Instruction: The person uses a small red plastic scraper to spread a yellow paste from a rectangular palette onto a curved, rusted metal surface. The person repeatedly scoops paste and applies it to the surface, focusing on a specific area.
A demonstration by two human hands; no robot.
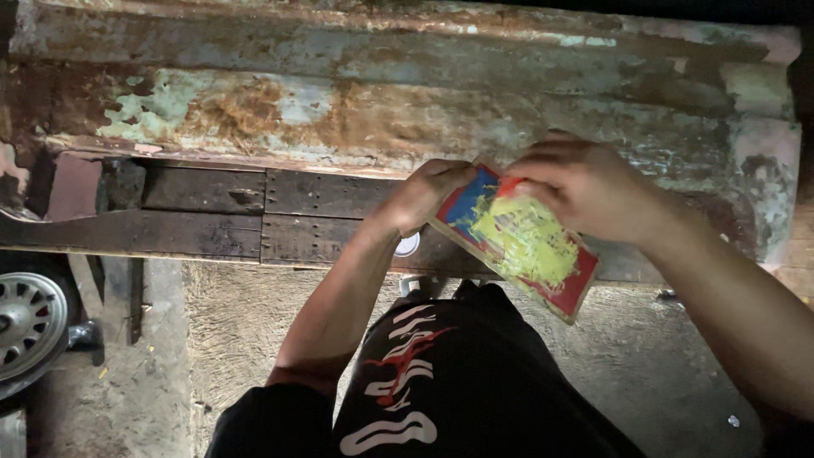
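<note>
Two hands, left hand (428, 197) and right hand (585, 182), pinching one red-blue card (517, 242) smeared yellow, before rusted panel (381, 93).

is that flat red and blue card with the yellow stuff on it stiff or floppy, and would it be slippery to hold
The card looks fairly stiff: it stays flat though gripped only at its top by the left hand and right hand. It is probably light, being thin. The yellow smear may make it messy or slick where touched.

Both hands grip a flat red/blue/yellow board (519, 242) at its upper edge: left hand (428, 197) on the left corner, right hand (585, 187) w/ fingers over the top. Rusty metal panel (356, 110) behind; wheel (30, 326) at lower left.
</note>
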